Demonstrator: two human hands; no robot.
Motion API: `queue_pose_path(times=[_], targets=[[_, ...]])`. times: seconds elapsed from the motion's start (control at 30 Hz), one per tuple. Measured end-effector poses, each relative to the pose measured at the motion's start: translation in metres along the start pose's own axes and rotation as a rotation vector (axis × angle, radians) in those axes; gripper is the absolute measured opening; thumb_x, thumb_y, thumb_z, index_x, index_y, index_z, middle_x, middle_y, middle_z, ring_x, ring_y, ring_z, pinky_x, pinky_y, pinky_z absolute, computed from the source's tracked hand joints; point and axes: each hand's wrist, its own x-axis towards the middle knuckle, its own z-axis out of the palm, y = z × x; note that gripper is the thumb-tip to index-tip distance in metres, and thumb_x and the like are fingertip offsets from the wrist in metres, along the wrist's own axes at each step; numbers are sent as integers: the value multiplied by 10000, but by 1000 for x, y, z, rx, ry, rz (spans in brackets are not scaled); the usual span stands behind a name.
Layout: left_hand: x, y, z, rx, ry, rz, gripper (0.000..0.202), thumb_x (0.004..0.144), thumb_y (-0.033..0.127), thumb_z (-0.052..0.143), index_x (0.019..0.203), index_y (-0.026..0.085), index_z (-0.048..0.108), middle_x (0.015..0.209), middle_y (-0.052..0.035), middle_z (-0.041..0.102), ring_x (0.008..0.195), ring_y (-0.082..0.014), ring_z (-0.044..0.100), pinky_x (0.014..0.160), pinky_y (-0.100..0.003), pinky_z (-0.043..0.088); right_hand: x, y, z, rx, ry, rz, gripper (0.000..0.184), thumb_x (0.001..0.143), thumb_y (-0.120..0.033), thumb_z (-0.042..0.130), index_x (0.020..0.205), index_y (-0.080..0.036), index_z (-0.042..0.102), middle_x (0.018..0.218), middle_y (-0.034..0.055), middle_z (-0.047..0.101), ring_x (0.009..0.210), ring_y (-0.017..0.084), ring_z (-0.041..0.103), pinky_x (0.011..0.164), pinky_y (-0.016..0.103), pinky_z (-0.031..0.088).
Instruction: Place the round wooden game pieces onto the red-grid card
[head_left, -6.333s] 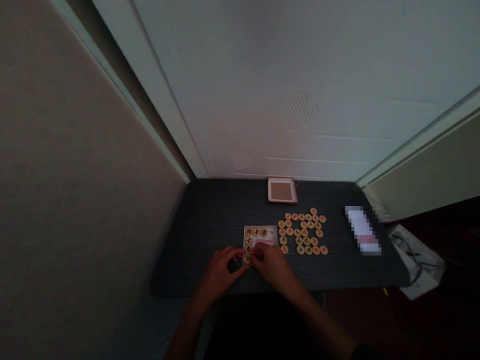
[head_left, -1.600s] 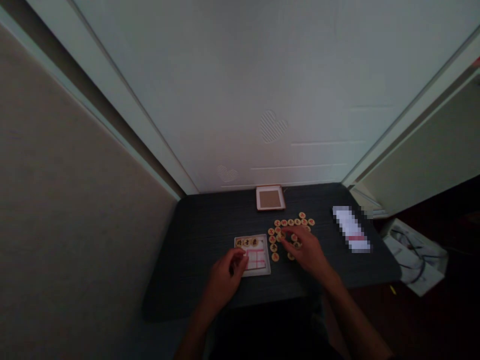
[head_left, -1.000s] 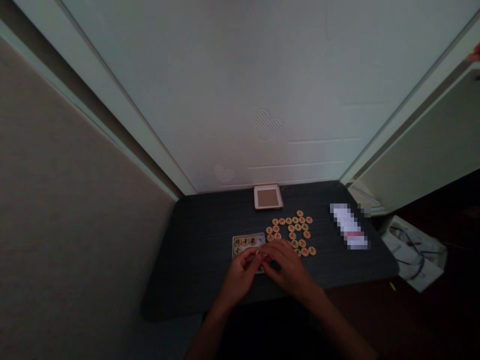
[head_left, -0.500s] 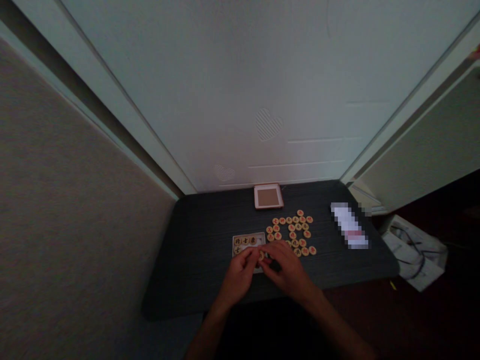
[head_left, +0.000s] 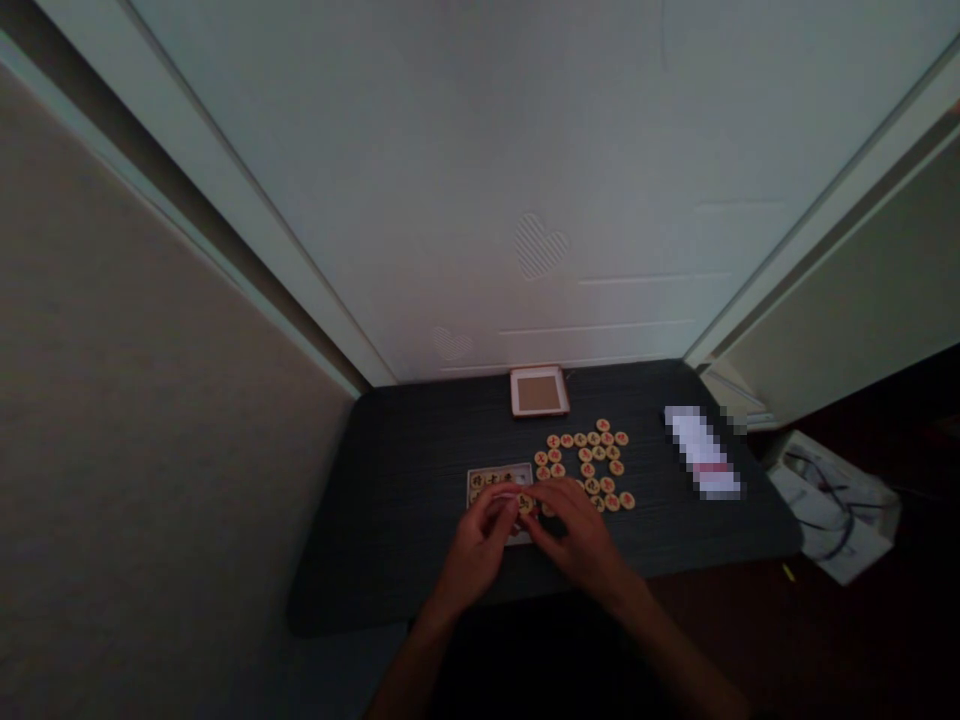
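Note:
A small shallow box [head_left: 487,474] with a few round wooden game pieces lies near the front of a dark table [head_left: 420,460]. My left hand [head_left: 484,545] and my right hand [head_left: 577,530] meet over the box, fingers curled. Between their fingertips sits a round wooden piece [head_left: 525,503], pinched from both sides. To the right lies a cluster of several loose round pieces [head_left: 596,465] with red and dark marks.
A square lid or tray [head_left: 538,391] lies at the table's back edge by a white door. A blurred white item [head_left: 703,452] rests at the right end. A white bag with cords [head_left: 829,505] sits on the floor right of the table. A wall stands close on the left.
My right hand came back from the loose pieces to the box and met my left hand there. Both hands have since held almost still over the box.

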Motion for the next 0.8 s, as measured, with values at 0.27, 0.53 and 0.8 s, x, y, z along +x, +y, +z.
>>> queue_pose_path(times=[0.27,0.53,0.8], targets=[[1,-1,-1,-21,64,18,317,940,441,574,1131,190,607,1112,-83,734,946,-222,714,862,-349,558,0,-2,-1,123,6,103,332,932,-209,637,1256,-280,621,1152,72,695,1075,228,651,938,398,551],[0,-4,-3,14,-16,67,273,936,385,613,1152,218,612,1163,-85,715,1069,-237,694,926,-376,552,0,-3,-4,184,-18,231,265,930,-231,643,1191,-272,670,1085,57,726,934,205,675,852,347,551],[0,-7,-6,56,-28,87,286,929,344,635,1194,240,606,1136,-64,730,1054,-224,701,931,-379,552,1,-6,-8,235,-22,314,255,925,-253,660,1176,-286,688,1118,43,737,960,209,689,861,340,542]])
